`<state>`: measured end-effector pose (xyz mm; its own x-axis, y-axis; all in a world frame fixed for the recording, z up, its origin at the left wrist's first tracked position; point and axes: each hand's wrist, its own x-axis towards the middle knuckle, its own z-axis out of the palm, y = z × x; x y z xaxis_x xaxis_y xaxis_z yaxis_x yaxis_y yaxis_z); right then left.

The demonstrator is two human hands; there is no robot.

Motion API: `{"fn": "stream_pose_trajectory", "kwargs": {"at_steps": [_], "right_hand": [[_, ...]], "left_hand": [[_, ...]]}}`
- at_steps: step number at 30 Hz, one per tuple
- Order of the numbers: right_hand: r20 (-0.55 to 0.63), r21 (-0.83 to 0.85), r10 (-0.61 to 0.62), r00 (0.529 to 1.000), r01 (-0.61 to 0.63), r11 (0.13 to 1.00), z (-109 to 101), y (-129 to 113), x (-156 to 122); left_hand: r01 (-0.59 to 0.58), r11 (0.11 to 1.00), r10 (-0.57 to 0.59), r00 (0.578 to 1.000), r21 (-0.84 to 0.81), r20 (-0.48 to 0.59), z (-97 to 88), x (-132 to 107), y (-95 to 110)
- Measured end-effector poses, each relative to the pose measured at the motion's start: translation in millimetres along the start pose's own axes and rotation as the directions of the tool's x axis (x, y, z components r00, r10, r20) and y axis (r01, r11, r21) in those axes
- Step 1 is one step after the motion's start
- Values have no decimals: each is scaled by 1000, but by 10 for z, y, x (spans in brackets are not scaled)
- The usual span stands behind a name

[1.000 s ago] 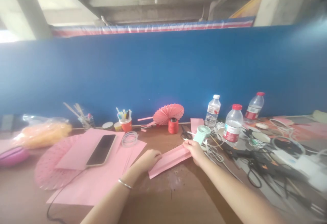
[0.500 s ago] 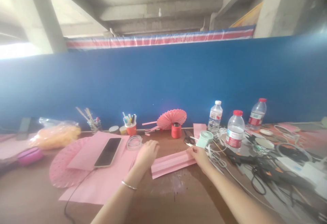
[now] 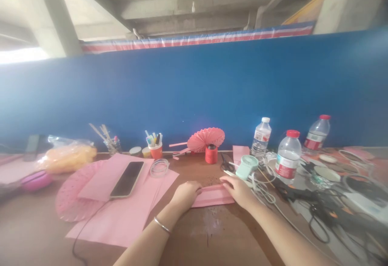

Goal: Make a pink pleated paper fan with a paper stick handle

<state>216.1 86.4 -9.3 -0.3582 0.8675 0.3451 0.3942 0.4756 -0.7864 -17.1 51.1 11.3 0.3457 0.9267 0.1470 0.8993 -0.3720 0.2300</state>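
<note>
A strip of pleated pink paper lies crosswise on the brown table in front of me. My left hand, with a silver bangle on its wrist, is closed on the strip's left end. My right hand has its fingers bent over the right end, thumb and forefinger at the upper edge. Both hands partly cover the paper. Just past my right hand is a mint-green handheld fan. Beyond the strip, a pink folded paper fan stands behind a red round container.
To the left, a phone rests on pink paper sheets, near a coiled clear cable. A pen cup stands behind. On the right are water bottles and tangled cables. A blue partition rises behind the table.
My left hand has come over to the right and taken hold of the strip's left end. The strip now lies more level between both hands. The camera view has shifted slightly.
</note>
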Motion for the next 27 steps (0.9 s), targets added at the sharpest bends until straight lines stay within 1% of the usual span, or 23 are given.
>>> {"fn": "stream_pose_trajectory", "kwargs": {"at_steps": [2, 4, 6, 8, 11, 15, 18, 22, 27], "right_hand": [[45, -177, -139, 989, 145, 974, 35, -48, -11], [123, -323, -225, 967, 254, 912, 73, -99, -21], [153, -398, -230, 961, 273, 876, 101, -131, -25], [156, -444, -213, 965, 261, 858, 109, -144, -23], [189, -458, -191, 963, 258, 851, 85, -152, -21], [276, -415, -188, 943, 293, 861, 31, -170, -18], [326, -389, -169, 930, 296, 872, 1, -176, -6], [346, -403, -144, 927, 286, 869, -16, -220, -9], [341, -465, -143, 929, 299, 833, 18, -356, -51]], "left_hand": [[-10, 999, 10, 1000, 39, -1, 24, 15, 40], [-37, 997, 37, 999, 70, 1, 24, 29, 85], [-69, 994, 69, 998, 86, 5, 4, 35, 119], [-91, 992, 90, 996, 87, 6, -24, 27, 132], [-96, 992, 96, 995, 77, 11, -60, -10, 107], [-84, 992, 81, 996, 90, 44, -101, -59, 40], [-92, 988, 84, 994, 121, 73, -133, -73, 25], [-111, 976, 91, 990, 186, 110, -143, -89, 76], [-101, 958, 62, 987, 269, 147, -112, -129, 182]]}}
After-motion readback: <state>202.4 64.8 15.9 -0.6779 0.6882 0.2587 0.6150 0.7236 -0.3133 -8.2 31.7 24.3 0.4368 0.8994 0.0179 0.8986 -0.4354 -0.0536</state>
